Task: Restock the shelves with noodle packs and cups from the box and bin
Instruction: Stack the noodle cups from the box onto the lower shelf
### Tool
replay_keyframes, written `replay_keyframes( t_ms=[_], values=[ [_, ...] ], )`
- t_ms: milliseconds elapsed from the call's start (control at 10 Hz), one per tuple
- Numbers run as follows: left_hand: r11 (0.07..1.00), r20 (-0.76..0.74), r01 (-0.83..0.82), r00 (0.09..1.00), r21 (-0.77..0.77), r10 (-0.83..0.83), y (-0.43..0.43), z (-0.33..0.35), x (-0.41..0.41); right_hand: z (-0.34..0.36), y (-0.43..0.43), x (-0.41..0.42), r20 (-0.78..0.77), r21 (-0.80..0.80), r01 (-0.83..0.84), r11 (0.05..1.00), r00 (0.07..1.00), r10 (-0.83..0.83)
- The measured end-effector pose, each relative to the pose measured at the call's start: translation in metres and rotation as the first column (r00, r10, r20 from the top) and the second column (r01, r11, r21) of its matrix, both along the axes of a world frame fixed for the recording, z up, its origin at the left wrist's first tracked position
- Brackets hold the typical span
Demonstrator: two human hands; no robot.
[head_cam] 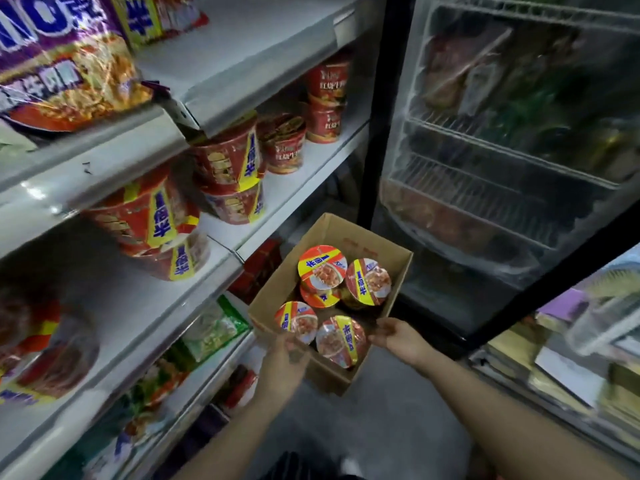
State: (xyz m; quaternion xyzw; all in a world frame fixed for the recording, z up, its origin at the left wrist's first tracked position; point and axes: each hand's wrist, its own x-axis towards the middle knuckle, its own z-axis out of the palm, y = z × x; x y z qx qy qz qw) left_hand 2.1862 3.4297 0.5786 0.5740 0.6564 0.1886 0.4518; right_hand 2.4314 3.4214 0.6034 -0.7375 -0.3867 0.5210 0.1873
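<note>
Beside shelves | left hand, right hand fingers clamped on box rims | cup labels blurred

Bare forearms, left hand, right hand (no sleeves visible).

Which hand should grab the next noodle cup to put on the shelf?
Probably the left hand. It is already at the nearest cups in the box and is on the shelf side. The right hand is at the box's far edge.
</note>
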Motion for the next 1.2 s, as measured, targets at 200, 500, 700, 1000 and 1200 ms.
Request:
replay_keyframes(
  t_ms=[200, 500, 700, 1000, 1200],
  values=[
    [0.989, 0.004, -0.031, 0.999, -0.141, 0.031, 0.046, -0.015, 0.033, -0.028, 0.039, 0.011, -0.168, -0.084, 0.174, 0.981, 0.968, -0.186],
    [0.927, -0.065, -0.087, 0.996, -0.364, 0.068, 0.147, -0.028, 0.048, -0.051, 0.108, 0.013, -0.187, -0.135, 0.098, 0.986, 0.975, -0.122],
    [0.917, -0.127, 0.054, 0.986, -0.395, -0.113, 0.206, -0.073, 0.059, -0.095, 0.209, 0.018, -0.050, -0.063, 0.089, 0.994, 0.995, -0.092],
    [0.879, -0.006, -0.038, 0.999, -0.475, 0.040, 0.280, -0.176, 0.063, -0.170, 0.296, 0.003, 0.415, -0.144, -0.220, 0.965, 0.871, 0.261],
    [0.860, 0.141, -0.118, 0.967, -0.496, 0.214, 0.259, -0.131, 0.070, -0.159, 0.287, 0.000, 0.279, -0.127, -0.160, 0.979, 0.941, 0.190]
  ],
)
